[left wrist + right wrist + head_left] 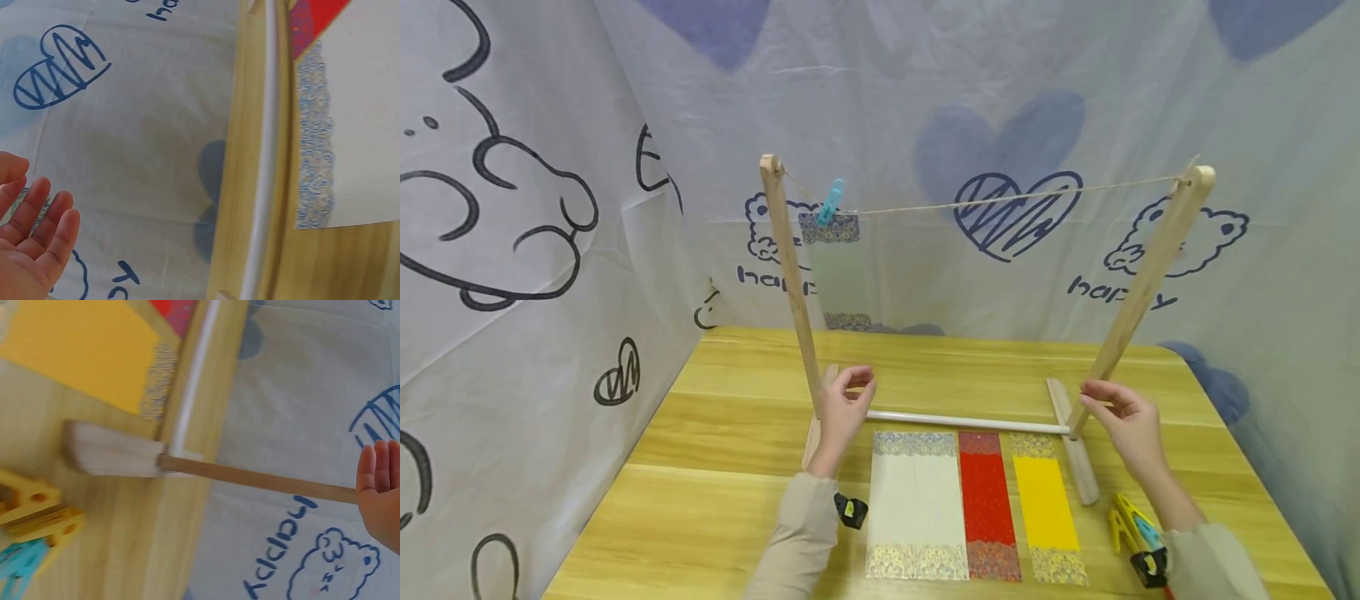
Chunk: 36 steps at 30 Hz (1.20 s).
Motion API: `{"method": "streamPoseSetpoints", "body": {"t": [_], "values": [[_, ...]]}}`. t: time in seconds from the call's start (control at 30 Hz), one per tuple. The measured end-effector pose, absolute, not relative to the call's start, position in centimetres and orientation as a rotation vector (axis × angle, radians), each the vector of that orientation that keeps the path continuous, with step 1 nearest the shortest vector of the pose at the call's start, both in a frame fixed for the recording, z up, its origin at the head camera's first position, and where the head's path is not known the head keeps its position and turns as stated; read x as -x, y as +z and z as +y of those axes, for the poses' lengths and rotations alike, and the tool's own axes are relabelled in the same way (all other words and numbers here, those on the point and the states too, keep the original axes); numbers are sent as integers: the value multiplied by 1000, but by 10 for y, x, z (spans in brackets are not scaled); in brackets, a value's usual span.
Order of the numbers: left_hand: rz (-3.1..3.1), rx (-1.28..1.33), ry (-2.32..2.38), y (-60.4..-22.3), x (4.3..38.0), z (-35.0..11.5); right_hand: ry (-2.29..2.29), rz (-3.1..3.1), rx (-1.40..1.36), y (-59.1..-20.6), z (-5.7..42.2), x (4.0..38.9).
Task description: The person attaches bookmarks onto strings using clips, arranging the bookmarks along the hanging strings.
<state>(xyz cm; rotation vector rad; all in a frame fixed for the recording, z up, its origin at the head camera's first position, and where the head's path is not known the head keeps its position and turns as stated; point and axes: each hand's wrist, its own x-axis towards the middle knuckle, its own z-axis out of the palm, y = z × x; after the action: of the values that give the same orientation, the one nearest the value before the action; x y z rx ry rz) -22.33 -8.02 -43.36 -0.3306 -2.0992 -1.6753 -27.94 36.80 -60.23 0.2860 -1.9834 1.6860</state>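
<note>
My left hand [845, 408] is raised beside the frame's left wooden post [792, 275], its fingers loosely bent with nothing between them. My right hand [1123, 421], also holding nothing, overlaps the lower part of the right wooden post [1150, 271] in the head view. Between the post tops runs a thin string [1000, 202]. Near its left end a blue clothespin [830, 202] clips a pale green strip [838, 279] with patterned ends. On the table below lie a white piece [917, 500], a red strip [987, 500] and a yellow strip [1047, 504], all with lace-patterned ends.
A white rod [962, 422] joins the posts low down, above wooden feet [1075, 450]. Several yellow and blue clothespins [44, 519] lie at the front right of the wood-grain table [700, 500]. Printed white curtains [880, 100] hang behind and at the sides.
</note>
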Motion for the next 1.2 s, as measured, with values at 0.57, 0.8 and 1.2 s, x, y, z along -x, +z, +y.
{"method": "streamPoseSetpoints", "body": {"t": [0.57,0.8,1.2], "values": [[-2285,263,-1664,-492,236,-86,1505,-2101,-129,-602,352,202],[-2339,298,-1586,-507,233,-84,1354,-2270,-22,-594,336,165],[-2587,478,-1354,-525,226,-85,1308,-2647,164,-536,307,110]]}}
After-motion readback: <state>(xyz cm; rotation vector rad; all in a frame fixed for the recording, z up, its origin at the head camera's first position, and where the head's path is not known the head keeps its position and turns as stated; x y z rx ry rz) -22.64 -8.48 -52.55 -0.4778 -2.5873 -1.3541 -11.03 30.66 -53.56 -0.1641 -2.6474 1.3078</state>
